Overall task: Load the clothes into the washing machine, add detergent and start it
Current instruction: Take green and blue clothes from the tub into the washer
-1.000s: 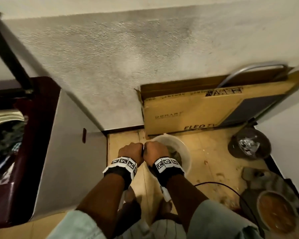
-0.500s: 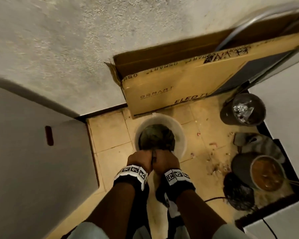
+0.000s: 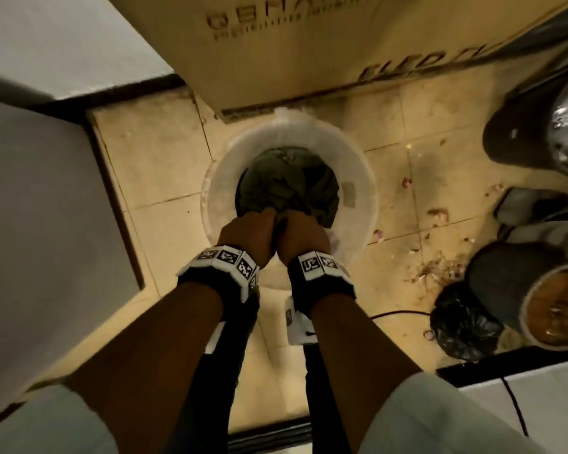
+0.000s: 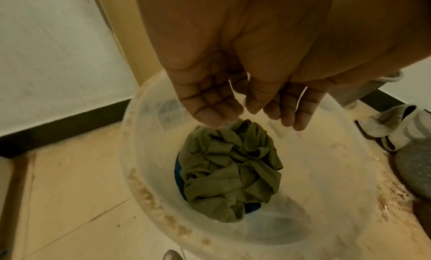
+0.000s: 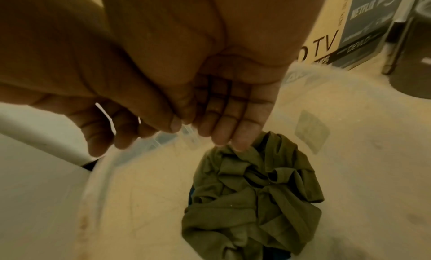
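You are looking down at a floor [image 3: 164,165] of pale yellowish tiles, dirty with scattered crumbs and scraps to your right. A white wall [image 3: 63,37] with a dark skirting board runs along the upper left. A large cardboard TV box [image 3: 309,44] leans upright at the far edge. At right stand a dark bin [image 3: 518,132] with a shiny liner, a black plastic bag [image 3: 463,326] and a pot [image 3: 558,309] of brownish liquid. The light is dim and warm.

Dim, warm yellowish light, soft motion blur throughout, strong wide-angle bending at the edges, noisy dark corners.
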### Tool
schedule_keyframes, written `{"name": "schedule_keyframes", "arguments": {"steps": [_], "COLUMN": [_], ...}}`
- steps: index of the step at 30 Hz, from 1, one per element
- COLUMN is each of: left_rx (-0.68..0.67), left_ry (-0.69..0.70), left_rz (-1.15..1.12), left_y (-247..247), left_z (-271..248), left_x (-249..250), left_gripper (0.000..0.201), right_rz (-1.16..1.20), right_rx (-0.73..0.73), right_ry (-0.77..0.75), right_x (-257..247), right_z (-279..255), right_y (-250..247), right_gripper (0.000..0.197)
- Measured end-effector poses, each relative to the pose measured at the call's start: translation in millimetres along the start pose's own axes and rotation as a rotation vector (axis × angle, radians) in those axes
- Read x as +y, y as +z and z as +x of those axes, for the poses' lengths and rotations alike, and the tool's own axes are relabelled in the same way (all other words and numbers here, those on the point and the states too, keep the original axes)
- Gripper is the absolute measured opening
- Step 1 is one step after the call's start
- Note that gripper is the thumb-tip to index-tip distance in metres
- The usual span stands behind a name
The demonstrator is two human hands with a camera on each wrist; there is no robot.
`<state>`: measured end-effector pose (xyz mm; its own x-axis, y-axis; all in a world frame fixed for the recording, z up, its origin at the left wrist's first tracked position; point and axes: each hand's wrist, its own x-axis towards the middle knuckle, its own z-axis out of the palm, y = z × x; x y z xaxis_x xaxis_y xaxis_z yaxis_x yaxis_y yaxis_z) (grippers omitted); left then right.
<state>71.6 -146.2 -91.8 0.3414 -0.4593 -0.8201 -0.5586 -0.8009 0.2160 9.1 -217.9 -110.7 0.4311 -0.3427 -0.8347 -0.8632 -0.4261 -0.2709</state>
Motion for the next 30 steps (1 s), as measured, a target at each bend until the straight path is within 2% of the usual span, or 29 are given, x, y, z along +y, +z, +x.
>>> {"name": "schedule_keyframes", "arguments": {"steps": [5, 7, 9, 11, 13, 14, 17, 19, 20, 23, 24, 25, 26, 28, 30], "left_rx": [-0.044, -0.086, -0.142, -0.021, 0.08, 0.076, 0.039, 0.0, -0.023, -0.072, -0.061, -0.031, 0.024, 0.172, 0.263], "left_ry": [-0.008, -0.029, -0.064, 0.006, 0.059, 0.062, 0.033, -0.007, -0.022, 0.019, 0.041, 0.06, 0.077, 0.122, 0.177], "left_rz": [-0.074, -0.044, -0.031, -0.041, -0.051, -0.061, -0.12, -0.15, -0.174, -0.279, -0.319, -0.374, -0.444, -0.478, -0.46], "left_y": [63, 84, 101, 114, 119, 121, 111, 101, 96, 81, 77, 73, 71, 63, 56], "left_z": [72, 95, 112, 122, 129, 131, 128, 123, 120, 108, 103, 98, 93, 76, 53], "left_x": [-8, -10, -11, -14, -18, -20, -18, -17, -17, -17, -16, -16, -15, -14, -14], "left_gripper": [0.039, 0.043, 0.051, 0.058, 0.058, 0.057, 0.059, 0.062, 0.071, 0.113, 0.119, 0.116, 0.101, 0.048, 0.016], "right_rz": [-0.041, -0.006, 0.037, 0.116, 0.214, 0.232, 0.203, 0.169, 0.17, 0.295, 0.36, 0.394, 0.492, 0.634, 0.701], "right_rx": [-0.009, 0.064, 0.177, 0.181, 0.101, 0.072, 0.039, -0.036, -0.083, -0.114, -0.125, -0.14, -0.17, -0.241, -0.248], "right_ry": [0.02, 0.082, 0.173, 0.292, 0.368, 0.367, 0.355, 0.33, 0.3, 0.239, 0.217, 0.17, 0.148, 0.048, -0.014], "right_x": [35, 49, 64, 81, 95, 102, 106, 96, 90, 60, 50, 42, 39, 35, 38], "right_z": [89, 116, 138, 153, 167, 173, 179, 173, 170, 140, 125, 108, 92, 62, 39], "right_y": [34, 45, 53, 55, 55, 56, 52, 46, 41, 18, 9, 3, -2, -12, -22], "right_gripper": [0.026, 0.029, 0.042, 0.067, 0.082, 0.08, 0.044, 0.031, 0.027, 0.037, 0.035, 0.032, 0.027, 0.013, 0.016]}}
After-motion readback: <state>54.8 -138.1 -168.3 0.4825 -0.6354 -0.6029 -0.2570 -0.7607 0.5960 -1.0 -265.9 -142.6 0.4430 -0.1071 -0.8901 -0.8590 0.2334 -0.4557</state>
